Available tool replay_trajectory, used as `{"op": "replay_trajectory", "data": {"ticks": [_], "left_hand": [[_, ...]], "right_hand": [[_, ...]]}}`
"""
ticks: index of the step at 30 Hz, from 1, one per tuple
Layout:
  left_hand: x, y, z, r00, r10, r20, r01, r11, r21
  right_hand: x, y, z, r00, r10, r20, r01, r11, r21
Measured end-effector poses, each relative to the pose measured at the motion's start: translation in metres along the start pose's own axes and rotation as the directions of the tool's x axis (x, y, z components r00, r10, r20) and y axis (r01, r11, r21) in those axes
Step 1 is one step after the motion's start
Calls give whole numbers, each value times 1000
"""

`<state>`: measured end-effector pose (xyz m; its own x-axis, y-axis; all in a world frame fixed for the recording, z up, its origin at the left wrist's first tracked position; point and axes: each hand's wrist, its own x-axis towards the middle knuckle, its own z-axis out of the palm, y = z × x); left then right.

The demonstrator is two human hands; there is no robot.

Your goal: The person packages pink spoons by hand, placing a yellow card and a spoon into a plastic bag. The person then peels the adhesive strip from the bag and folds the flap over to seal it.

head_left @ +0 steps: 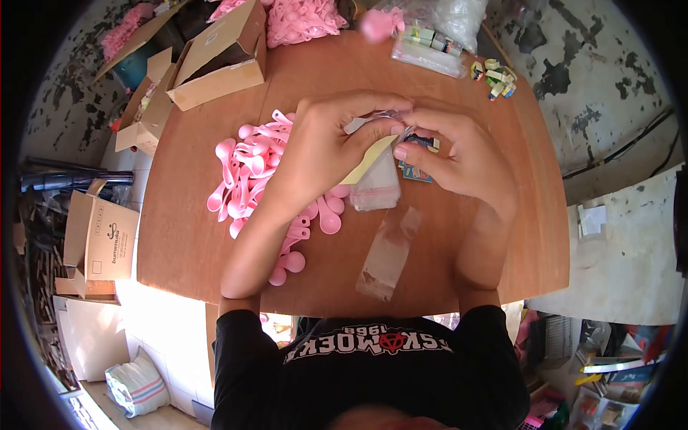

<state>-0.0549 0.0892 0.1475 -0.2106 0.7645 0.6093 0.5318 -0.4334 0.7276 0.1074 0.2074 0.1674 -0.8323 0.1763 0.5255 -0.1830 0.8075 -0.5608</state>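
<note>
Above the wooden table point(322, 72), both hands meet close together. My left hand point(322, 140) is closed, thumb pressed to fingers, on clear plastic with a pale yellow strip point(367, 162) hanging below it. Across from it, my right hand point(459, 150) pinches the same bit of plastic at the fingertips. Below the hands lies a stack of clear plastic bags point(376, 190), beside small printed blue cards point(416, 173) partly covered by my right hand. A single flat plastic bag point(388, 252) rests nearer my body. Pink plastic scoops point(251, 165) are heaped around my left forearm.
Open cardboard boxes point(218, 57) stand at the back left, near a bag of pink scoops point(304, 21). Bundled labels and plastic packs point(430, 54) lie at the back, with small folded label pieces point(494, 77) to the right. A printed carton point(104, 236) sits off the table's left side.
</note>
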Motion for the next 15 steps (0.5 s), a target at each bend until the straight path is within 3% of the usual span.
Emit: {"op": "replay_trajectory", "data": {"ticks": [3,5,8,9,11,15], "left_hand": [[-1,-1,2,999,16,32,-15,1000,-10],[-2,2,3,996,-46,83,57,989,-133],[-1,1,-1,980,-6,199,16,999,-52],[-2,3,-2,980,-9,200,20,998,-53],[-2,8,-5,966,92,242,-87,996,-31],[-2,5,-13,953,129,273,-155,985,76]], "right_hand": [[-2,1,1,997,69,34,-69,998,-4],[-2,0,-2,965,175,196,-165,984,-66],[0,9,2,952,130,276,-81,980,-182],[0,13,7,952,132,277,-84,980,-180],[-1,18,16,994,-2,112,14,994,-107],[0,9,12,995,82,61,-77,994,-72]]}}
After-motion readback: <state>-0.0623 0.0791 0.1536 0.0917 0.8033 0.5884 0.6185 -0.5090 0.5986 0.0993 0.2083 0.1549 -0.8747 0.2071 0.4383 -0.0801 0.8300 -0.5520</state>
